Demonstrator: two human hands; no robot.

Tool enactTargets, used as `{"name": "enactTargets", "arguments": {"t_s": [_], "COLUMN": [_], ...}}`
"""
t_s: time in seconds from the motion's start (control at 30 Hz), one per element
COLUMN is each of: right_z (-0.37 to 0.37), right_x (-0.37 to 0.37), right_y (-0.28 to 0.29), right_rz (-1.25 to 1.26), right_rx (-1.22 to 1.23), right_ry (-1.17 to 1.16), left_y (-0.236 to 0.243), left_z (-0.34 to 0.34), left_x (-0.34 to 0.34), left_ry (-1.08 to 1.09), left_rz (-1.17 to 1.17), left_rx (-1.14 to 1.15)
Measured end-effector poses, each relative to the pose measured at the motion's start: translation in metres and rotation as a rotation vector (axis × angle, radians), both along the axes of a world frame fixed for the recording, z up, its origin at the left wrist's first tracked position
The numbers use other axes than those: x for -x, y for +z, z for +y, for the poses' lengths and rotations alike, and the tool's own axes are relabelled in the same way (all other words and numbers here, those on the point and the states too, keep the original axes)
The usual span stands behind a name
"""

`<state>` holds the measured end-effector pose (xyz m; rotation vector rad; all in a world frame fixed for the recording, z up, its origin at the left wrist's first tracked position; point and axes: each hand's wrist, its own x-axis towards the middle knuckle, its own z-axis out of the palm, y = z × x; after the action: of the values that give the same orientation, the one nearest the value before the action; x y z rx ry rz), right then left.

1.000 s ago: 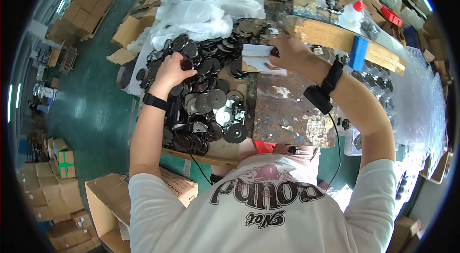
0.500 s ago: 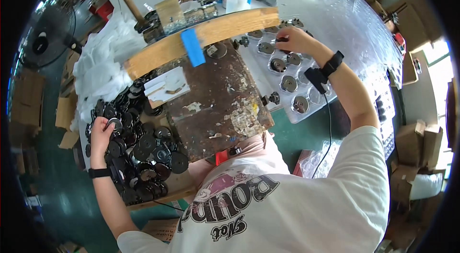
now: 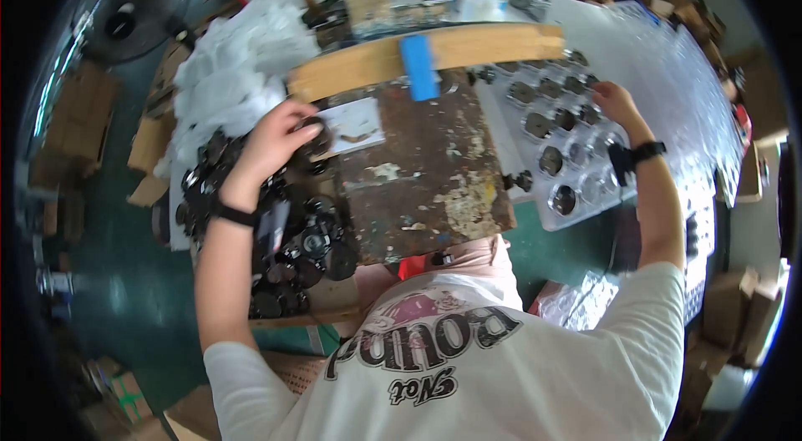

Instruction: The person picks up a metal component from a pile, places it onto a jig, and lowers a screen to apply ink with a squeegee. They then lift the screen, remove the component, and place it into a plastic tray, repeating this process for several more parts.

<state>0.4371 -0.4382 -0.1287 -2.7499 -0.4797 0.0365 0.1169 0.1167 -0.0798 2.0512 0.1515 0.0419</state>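
Note:
My left hand (image 3: 271, 144) is closed on a dark round metal disc (image 3: 314, 137), held by its edge over the left edge of the worn board (image 3: 409, 165). Under that wrist and forearm lies a heap of similar dark discs (image 3: 288, 274). My right hand (image 3: 616, 103) is at the right side of a clear plastic tray (image 3: 543, 222), whose round pockets hold several discs. Its fingers are bent together beside a disc in the tray; what they pinch, if anything, is hidden. A white card (image 3: 355, 125) rests on the board next to the left hand's disc.
A curved wooden bar (image 3: 484, 48) with blue tape (image 3: 419, 67) spans the board's far edge. White plastic bags (image 3: 238, 65) bulge at the far left. Behind stands a pump bottle (image 3: 482, 0) with a red top. Clear plastic trays (image 3: 668, 65) are stacked at the right.
The view has turned, shifting the scene rightward. My left hand has moved from the heap toward the board with a disc. My right hand has gone from the tray's far middle to its right side.

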Motion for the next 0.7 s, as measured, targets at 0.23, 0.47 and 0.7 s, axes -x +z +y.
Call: {"name": "enactTargets", "arguments": {"t_s": [0.23, 0.47, 0.7], "right_z": [0.081, 0.148, 0.191], "right_x": [0.053, 0.096, 0.109], "right_y": [0.067, 0.125, 0.158], "right_rz": [-0.01, -0.017, 0.054], "right_rx": [-0.218, -0.358, -0.538], "right_ry": [0.2, 0.409, 0.657], "left_y": [-0.015, -0.035, -0.024], "left_z": [-0.027, -0.04, -0.021], "left_x": [-0.059, -0.058, -0.05], "left_ry": [-0.045, -0.129, -0.315], "left_rz": [0.065, -0.154, -0.122], "left_rx": [-0.264, -0.536, -0.833]}}
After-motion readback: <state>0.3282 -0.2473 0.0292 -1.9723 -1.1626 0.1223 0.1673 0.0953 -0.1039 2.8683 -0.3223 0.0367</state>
